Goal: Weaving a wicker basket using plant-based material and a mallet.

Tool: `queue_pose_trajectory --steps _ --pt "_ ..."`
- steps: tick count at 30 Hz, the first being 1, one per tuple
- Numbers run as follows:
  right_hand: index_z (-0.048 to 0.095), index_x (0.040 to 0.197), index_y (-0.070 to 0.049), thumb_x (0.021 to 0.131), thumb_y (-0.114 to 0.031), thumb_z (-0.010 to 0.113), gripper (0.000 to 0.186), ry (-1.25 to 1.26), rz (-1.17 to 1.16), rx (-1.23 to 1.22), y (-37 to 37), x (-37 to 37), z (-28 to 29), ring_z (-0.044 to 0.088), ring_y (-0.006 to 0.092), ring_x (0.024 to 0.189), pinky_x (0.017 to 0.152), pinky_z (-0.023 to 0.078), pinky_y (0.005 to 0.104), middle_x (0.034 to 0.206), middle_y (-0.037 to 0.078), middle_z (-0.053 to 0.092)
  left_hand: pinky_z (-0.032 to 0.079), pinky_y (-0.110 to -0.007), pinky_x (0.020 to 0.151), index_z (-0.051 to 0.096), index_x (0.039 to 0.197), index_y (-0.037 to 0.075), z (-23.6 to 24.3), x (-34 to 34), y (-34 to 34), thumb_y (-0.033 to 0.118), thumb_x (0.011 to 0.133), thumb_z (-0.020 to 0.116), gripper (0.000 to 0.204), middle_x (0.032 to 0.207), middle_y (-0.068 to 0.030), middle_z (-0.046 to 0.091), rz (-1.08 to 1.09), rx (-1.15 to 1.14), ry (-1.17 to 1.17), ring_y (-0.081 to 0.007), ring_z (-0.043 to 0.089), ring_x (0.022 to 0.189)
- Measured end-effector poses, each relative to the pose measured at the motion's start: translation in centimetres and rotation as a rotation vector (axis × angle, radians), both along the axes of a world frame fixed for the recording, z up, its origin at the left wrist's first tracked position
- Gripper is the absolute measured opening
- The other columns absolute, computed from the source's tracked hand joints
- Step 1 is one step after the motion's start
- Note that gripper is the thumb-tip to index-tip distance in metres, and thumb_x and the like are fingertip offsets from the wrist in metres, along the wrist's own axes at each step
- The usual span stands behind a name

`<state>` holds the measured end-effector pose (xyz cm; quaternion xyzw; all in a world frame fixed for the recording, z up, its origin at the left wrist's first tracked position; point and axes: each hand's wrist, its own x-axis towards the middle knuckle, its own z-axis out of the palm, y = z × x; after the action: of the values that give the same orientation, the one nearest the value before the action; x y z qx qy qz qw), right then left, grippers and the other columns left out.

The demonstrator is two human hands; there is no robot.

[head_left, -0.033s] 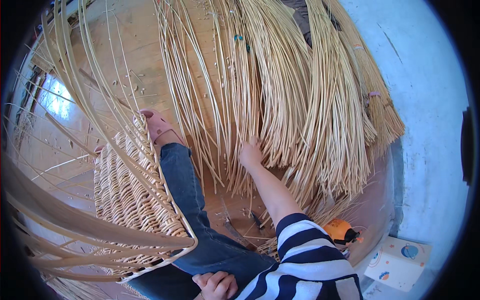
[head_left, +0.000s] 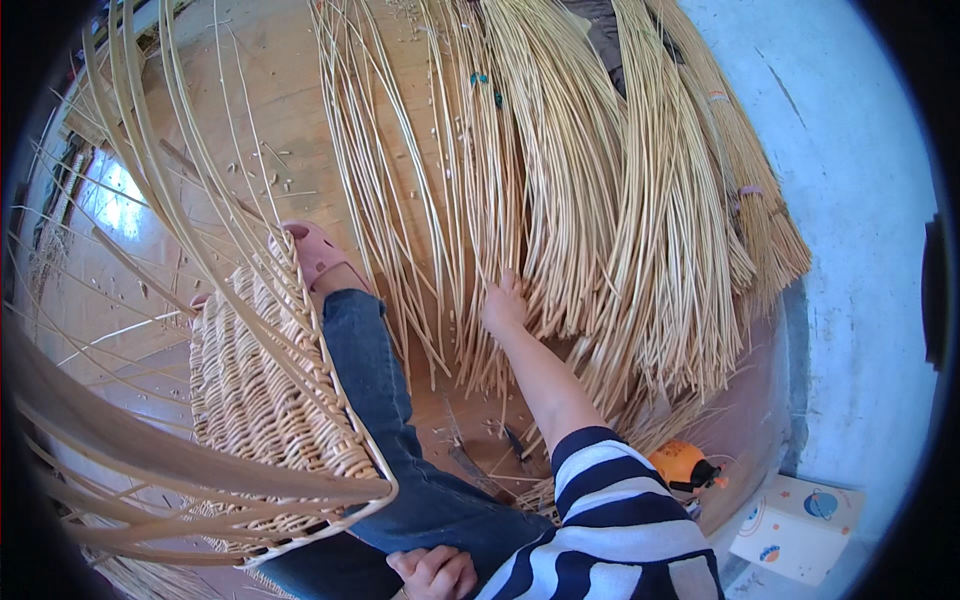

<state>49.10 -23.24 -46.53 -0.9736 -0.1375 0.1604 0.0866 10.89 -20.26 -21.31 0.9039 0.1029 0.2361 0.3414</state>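
Observation:
My right hand [head_left: 503, 305] reaches forward to the thin peeled willow rods [head_left: 487, 215] spread on the floor. Its fingers are closed about the rods' near ends, left of a thick pile of more rods [head_left: 575, 200]. Down by my thigh, my left hand [head_left: 434, 572] rests with its fingers curled in; whatever they may hold is hidden. A partly woven wicker basket [head_left: 255, 370] lies tilted against my leg at the left. Long uprights [head_left: 160, 180] and a broad, flat wooden strip [head_left: 180, 455] extend from it.
Bound bundles of finer rods [head_left: 765, 235] lie by the pale wall [head_left: 850, 200]. An orange and black object [head_left: 683, 465] and a white box [head_left: 797, 528] with planet pictures are at the lower right. Cut bits [head_left: 285, 185] litter the floor. A pink clog [head_left: 318, 255] is on my foot.

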Motion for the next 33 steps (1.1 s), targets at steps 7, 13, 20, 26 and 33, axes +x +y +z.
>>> queue_pose_trajectory --steps 7,13,20,26,33 --pt "0.054 0.127 -0.009 0.081 -0.006 0.057 0.047 0.084 -0.007 -0.146 1.9 5.5 -0.9 0.032 0.0318 0.133 0.109 0.030 0.0464 0.150 0.012 0.024 0.032 -0.037 0.074 0.064 0.091 0.015 -0.3 -0.6 0.0 0.012 0.065 0.071 0.027 0.092 -0.0040 0.060 0.000 -0.007 0.017 -0.0192 0.052 0.070" --pt "0.057 0.122 -0.005 0.084 -0.007 0.055 0.038 0.006 0.102 -0.085 2.4 5.0 -1.7 0.028 0.0300 0.135 0.112 0.025 0.0465 0.147 0.010 0.028 0.032 -0.037 0.075 0.065 0.094 0.016 -0.9 -0.8 -0.2 0.015 0.065 0.071 0.030 0.094 -0.0035 0.060 -0.018 0.020 0.008 -0.0192 0.053 0.074" --pt "0.054 0.126 -0.004 0.093 -0.023 0.052 0.039 -0.031 -0.100 0.432 3.1 3.2 -0.4 0.058 0.0297 0.097 0.086 0.046 0.0415 0.108 0.013 0.054 0.032 -0.038 0.074 0.064 0.091 0.017 -0.7 -0.7 -0.2 0.015 0.063 0.072 0.029 0.094 -0.0033 0.059 -0.008 0.034 0.016 -0.0199 0.053 0.074" --pt "0.056 0.122 -0.009 0.098 -0.040 0.049 0.040 0.505 -0.552 1.227 4.5 3.5 4.0 0.044 0.0110 0.050 0.046 0.038 0.0281 0.067 0.000 0.047 0.033 -0.038 0.073 0.062 0.088 0.012 0.7 0.2 -0.1 0.010 0.064 0.070 0.025 0.091 -0.0053 0.060 0.031 -0.013 0.006 -0.0215 0.053 0.072" --pt "0.055 0.110 -0.013 0.098 -0.026 0.050 0.019 0.857 -1.020 1.494 3.5 4.2 8.3 0.036 0.0092 0.046 0.041 0.029 0.0258 0.068 0.001 0.044 0.033 -0.040 0.075 0.063 0.088 0.010 1.2 0.4 -0.2 0.008 0.063 0.069 0.026 0.095 -0.0082 0.059 0.026 0.002 -0.012 -0.0254 0.053 0.078"
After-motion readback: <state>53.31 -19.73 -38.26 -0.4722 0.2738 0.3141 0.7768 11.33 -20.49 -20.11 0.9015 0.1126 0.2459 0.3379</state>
